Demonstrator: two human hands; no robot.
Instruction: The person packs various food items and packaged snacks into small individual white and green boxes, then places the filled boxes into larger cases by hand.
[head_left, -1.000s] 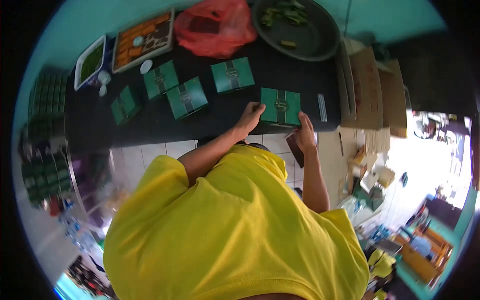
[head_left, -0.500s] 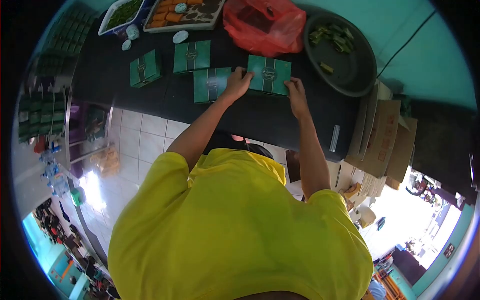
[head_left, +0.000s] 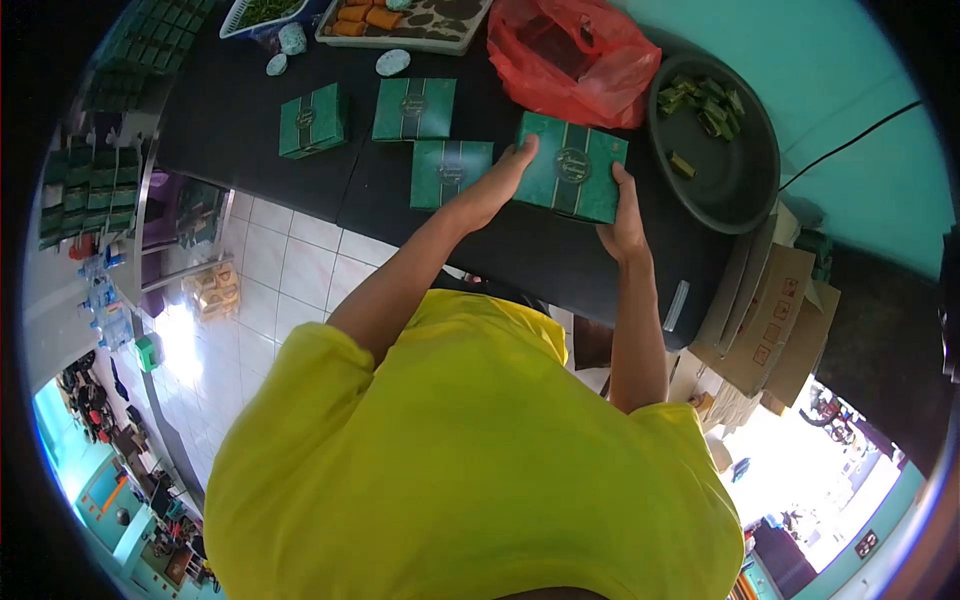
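Note:
Between my two hands is a closed green cardboard box with a dark band and a round emblem on its lid. My left hand grips its left side, thumb along the top edge. My right hand clasps the right side, with the fingers partly hidden behind the box. Just left of my left hand lies a second green box. Behind that one is another matching box, and farther left stands one more green box, turned at an angle. All have the same band and emblem.
A red plastic bag lies behind the held box. To the right sits a dark round basin with cut green leaf pieces. At the back are a tray of orange rolls and a basket of greens. Cardboard leans at the table's right end.
The box in my hands looks larger and closer, lifted toward me, its lid tipped more into view. My left hand has shifted along its left side. The view has turned slightly.

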